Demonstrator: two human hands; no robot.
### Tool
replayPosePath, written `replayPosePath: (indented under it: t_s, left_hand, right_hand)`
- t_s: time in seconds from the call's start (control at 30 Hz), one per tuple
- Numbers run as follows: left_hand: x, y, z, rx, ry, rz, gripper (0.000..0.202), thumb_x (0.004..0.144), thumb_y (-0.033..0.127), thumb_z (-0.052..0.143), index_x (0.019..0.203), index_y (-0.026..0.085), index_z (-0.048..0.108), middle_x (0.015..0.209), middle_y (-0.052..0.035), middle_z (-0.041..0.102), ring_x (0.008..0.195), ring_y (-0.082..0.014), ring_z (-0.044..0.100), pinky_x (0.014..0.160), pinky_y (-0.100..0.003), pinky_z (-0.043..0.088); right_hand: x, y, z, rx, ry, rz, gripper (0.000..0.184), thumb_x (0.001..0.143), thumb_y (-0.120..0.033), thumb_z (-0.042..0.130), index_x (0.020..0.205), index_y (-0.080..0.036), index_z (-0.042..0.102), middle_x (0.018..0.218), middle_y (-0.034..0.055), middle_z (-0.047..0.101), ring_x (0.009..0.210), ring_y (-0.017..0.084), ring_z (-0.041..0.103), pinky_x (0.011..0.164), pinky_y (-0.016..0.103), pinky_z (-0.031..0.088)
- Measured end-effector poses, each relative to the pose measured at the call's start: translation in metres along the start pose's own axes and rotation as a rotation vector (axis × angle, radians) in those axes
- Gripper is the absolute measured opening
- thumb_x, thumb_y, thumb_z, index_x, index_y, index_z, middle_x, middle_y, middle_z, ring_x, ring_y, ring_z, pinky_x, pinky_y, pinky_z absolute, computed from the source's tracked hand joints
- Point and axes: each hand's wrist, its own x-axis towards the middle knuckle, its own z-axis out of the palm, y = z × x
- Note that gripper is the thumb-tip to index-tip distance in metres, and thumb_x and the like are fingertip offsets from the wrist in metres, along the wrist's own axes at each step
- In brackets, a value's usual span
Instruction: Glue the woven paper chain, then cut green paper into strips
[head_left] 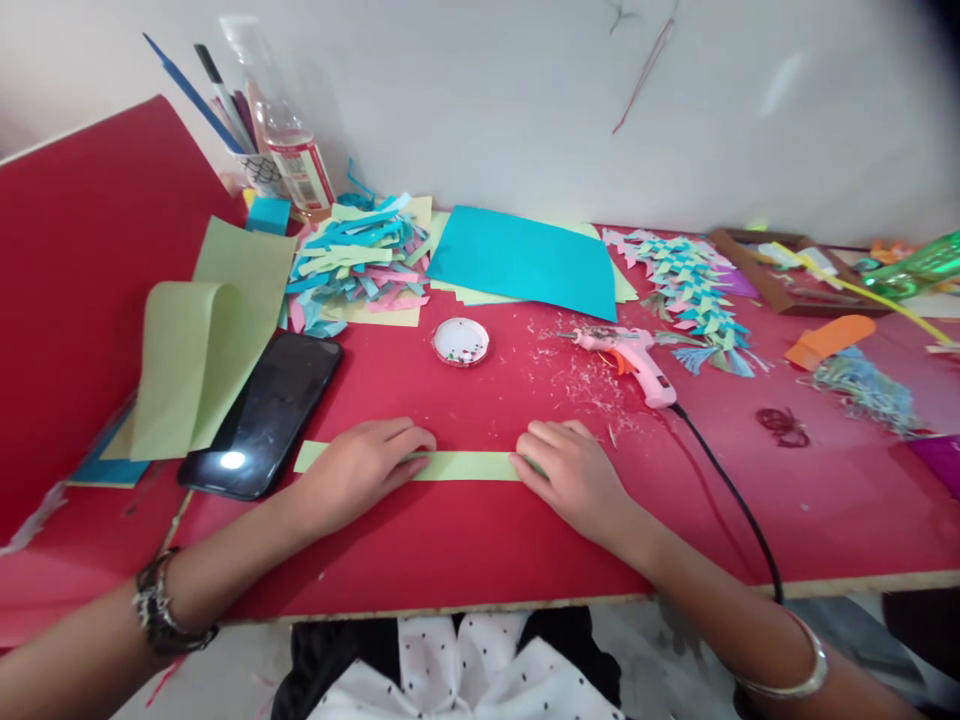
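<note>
A pale green paper strip (466, 466) lies level across the red table near its front edge. My left hand (375, 460) is closed on the strip left of its middle, and a short end of paper sticks out beyond the wrist side. On the other end, my right hand (566, 470) grips the strip between thumb and curled fingers. The stretch between both hands is flat and straight. Behind the strip sit a small white lid (460, 342) with tiny bits in it and a pink glue gun (630, 362).
A black phone (262, 415) and folded green paper (187, 350) lie at left. Farther back are a pile of cut strips (360, 260), a blue sheet (525, 258) and a woven paper piece (690, 285). The glue gun's black cord (727, 480) runs over the front edge.
</note>
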Motion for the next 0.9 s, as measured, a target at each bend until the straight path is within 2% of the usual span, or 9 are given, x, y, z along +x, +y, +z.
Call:
replayPosePath:
  t_s: [0.17, 0.27, 0.37, 0.47, 0.57, 0.67, 0.8, 0.9]
  left_hand:
    - [-0.008, -0.009, -0.004, 0.113, -0.004, -0.044, 0.026, 0.091, 0.031, 0.030, 0.097, 0.019, 0.053, 0.090, -0.0029, 0.060, 0.075, -0.0167, 0.058, 0.065, -0.027, 0.043]
    - [-0.011, -0.008, -0.008, 0.171, -0.039, -0.022, 0.028, 0.091, 0.027, 0.029, 0.101, 0.018, 0.054, 0.091, -0.0050, 0.059, 0.077, -0.0173, 0.058, 0.066, -0.028, 0.044]
    - [-0.011, 0.004, -0.008, 0.240, 0.007, 0.022, 0.032, 0.090, 0.020, 0.029, 0.115, 0.020, 0.049, 0.109, -0.0078, 0.056, 0.099, -0.0204, 0.053, 0.083, -0.033, 0.041]
    - [-0.005, 0.025, 0.001, 0.181, -0.031, 0.174, 0.039, 0.091, 0.018, 0.028, 0.129, 0.023, 0.036, 0.132, -0.0036, 0.043, 0.121, -0.0171, 0.037, 0.100, -0.033, 0.027]
    - [0.003, 0.043, 0.011, 0.079, -0.089, 0.238, 0.048, 0.091, 0.033, 0.031, 0.136, 0.018, 0.024, 0.140, -0.0034, 0.031, 0.129, -0.0155, 0.026, 0.106, -0.030, 0.019]
    - [0.009, 0.048, 0.013, 0.013, -0.137, 0.248, 0.060, 0.088, 0.049, 0.028, 0.138, 0.017, 0.018, 0.144, -0.0028, 0.022, 0.131, -0.0159, 0.019, 0.108, -0.031, 0.012]
    - [0.008, 0.045, 0.010, -0.020, -0.197, 0.240, 0.065, 0.087, 0.052, 0.026, 0.139, 0.016, 0.013, 0.145, -0.0027, 0.016, 0.132, -0.0167, 0.018, 0.108, -0.032, 0.008]
    - [0.004, 0.042, 0.008, -0.017, -0.214, 0.236, 0.066, 0.086, 0.053, 0.028, 0.139, 0.016, 0.012, 0.145, -0.0043, 0.016, 0.132, -0.0189, 0.017, 0.108, -0.035, 0.007]
  right_hand:
    - [0.000, 0.000, 0.000, 0.008, -0.003, -0.002, 0.023, 0.087, -0.023, 0.040, 0.068, -0.018, 0.051, 0.068, 0.0000, 0.053, 0.065, 0.013, 0.045, 0.063, 0.027, 0.023]
    - [0.000, 0.000, 0.000, 0.002, 0.008, -0.002, 0.024, 0.087, -0.023, 0.040, 0.067, -0.018, 0.051, 0.067, -0.0001, 0.053, 0.065, 0.013, 0.045, 0.062, 0.027, 0.023]
    - [0.001, 0.000, 0.001, 0.001, 0.021, -0.004, 0.024, 0.087, -0.024, 0.041, 0.066, -0.018, 0.051, 0.066, -0.0004, 0.052, 0.064, 0.013, 0.045, 0.062, 0.027, 0.022]
    - [0.001, 0.000, 0.002, -0.004, 0.032, -0.018, 0.025, 0.087, -0.025, 0.041, 0.065, -0.018, 0.051, 0.065, -0.0004, 0.052, 0.065, 0.013, 0.046, 0.062, 0.027, 0.022]
    - [0.001, 0.000, 0.002, -0.016, 0.028, -0.033, 0.022, 0.086, -0.022, 0.042, 0.066, -0.018, 0.052, 0.067, 0.0001, 0.053, 0.066, 0.014, 0.046, 0.063, 0.027, 0.022]
    - [0.001, 0.001, 0.002, -0.015, 0.026, -0.040, 0.019, 0.084, -0.021, 0.044, 0.067, -0.018, 0.052, 0.068, 0.0003, 0.053, 0.066, 0.014, 0.046, 0.063, 0.027, 0.023]
    - [0.001, 0.001, 0.001, -0.002, 0.020, -0.028, 0.020, 0.084, -0.021, 0.044, 0.066, -0.018, 0.052, 0.067, 0.0000, 0.052, 0.065, 0.014, 0.046, 0.063, 0.027, 0.023]
    - [0.001, 0.001, 0.001, 0.007, 0.020, -0.023, 0.023, 0.086, -0.023, 0.042, 0.066, -0.018, 0.052, 0.067, -0.0002, 0.052, 0.066, 0.014, 0.046, 0.063, 0.027, 0.023]
